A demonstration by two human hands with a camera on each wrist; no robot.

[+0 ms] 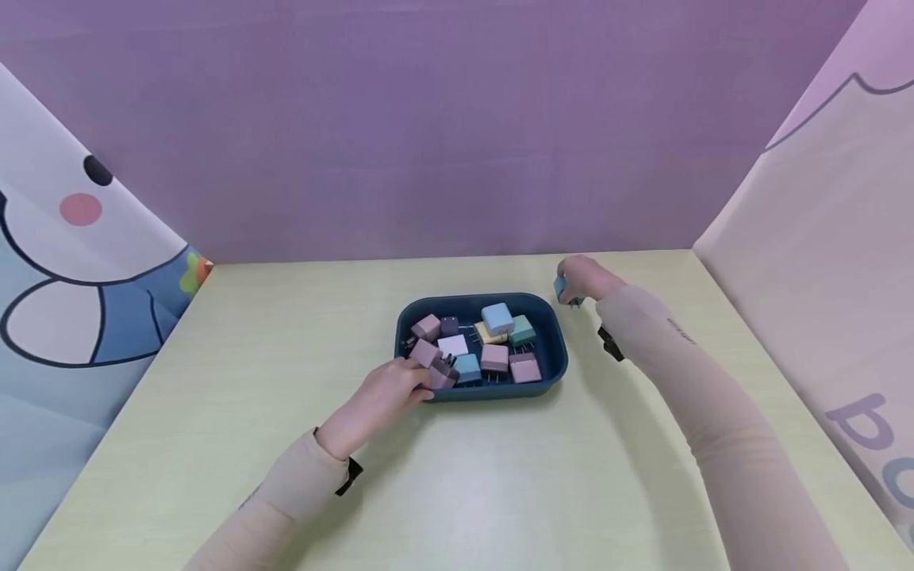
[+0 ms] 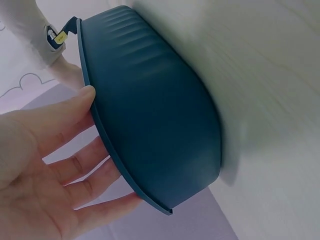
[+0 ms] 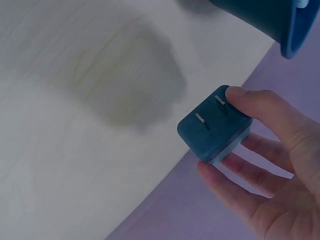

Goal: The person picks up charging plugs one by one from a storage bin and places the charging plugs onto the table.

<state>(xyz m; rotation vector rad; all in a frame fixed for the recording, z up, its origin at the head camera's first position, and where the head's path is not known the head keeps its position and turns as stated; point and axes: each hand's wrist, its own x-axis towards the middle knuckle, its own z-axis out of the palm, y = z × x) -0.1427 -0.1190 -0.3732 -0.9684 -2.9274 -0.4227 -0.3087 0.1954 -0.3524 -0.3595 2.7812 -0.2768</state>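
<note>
A dark blue plastic basin (image 1: 493, 395) sits mid-table, filled with several plug adapters in pink, white, blue, green, yellow and purple. My left hand (image 1: 385, 396) holds the basin's near left rim, thumb on the outer side and fingers reaching over it; their tips are hidden in the left wrist view. Close to those fingers lies a pink adapter (image 1: 426, 353). Beyond the basin's right end, my right hand (image 1: 587, 279) pinches a blue plug adapter (image 3: 215, 122) between thumb and fingers. Its two metal prongs face the right wrist camera.
The pale wood-grain table (image 1: 485, 492) reaches back to a purple cloth wall (image 1: 457, 135). Printed cloth panels stand at the left (image 1: 71, 301) and right (image 1: 821, 277). Inside the basin, a light blue adapter (image 1: 497, 317) rests on top of others.
</note>
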